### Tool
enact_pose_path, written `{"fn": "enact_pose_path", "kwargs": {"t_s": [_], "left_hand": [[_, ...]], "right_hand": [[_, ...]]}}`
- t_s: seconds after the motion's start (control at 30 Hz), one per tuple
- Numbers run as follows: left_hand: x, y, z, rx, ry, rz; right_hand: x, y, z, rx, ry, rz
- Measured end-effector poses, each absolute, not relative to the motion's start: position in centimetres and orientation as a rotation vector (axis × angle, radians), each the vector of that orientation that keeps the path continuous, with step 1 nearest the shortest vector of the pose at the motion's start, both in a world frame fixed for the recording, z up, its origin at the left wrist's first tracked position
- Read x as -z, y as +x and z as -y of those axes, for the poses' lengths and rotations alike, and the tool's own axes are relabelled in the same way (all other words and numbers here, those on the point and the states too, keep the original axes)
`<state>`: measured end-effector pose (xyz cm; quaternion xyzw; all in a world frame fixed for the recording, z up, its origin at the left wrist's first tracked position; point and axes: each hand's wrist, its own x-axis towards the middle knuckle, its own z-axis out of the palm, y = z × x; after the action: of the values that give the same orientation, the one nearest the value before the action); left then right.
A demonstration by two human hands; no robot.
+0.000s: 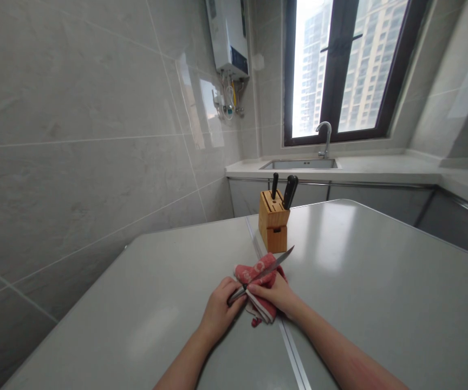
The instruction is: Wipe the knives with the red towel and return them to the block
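Note:
My left hand (222,304) is closed around the handle of a kitchen knife (277,264), whose blade points away to the upper right. A red patterned cloth with white edges (262,306) lies bunched under and around the blade. Gripping that cloth against the knife near the handle is my right hand (277,295), its thumb toward the base of the blade. Part of the blade's lower side and some of my right fingers are hidden by the cloth. Just beyond the blade tip stands a wooden knife block (273,221) with two black-handled tools in its slots.
The white table (169,281) has a pale seam strip (293,352) running through it. Behind it are a counter with a sink (299,164) and a faucet (326,140) below a window. A water heater (228,40) hangs on the tiled wall.

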<state>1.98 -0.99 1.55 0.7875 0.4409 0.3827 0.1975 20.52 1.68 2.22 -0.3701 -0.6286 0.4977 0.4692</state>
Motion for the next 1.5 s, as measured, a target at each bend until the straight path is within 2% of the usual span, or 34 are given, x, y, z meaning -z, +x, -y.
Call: {"fn": "enact_pose_path", "kwargs": {"t_s": [0.83, 1.5], "left_hand": [[-1.72, 1.85, 0.99, -1.1, 2.168, -1.275], [-1.27, 1.88, 0.81, -1.161, 2.123, -1.351]], "right_hand": [[-1.84, 20.76, -2.06, -1.502, -0.829, 1.169], [-2.0, 20.65, -2.03, -1.504, -0.844, 1.126]]}}
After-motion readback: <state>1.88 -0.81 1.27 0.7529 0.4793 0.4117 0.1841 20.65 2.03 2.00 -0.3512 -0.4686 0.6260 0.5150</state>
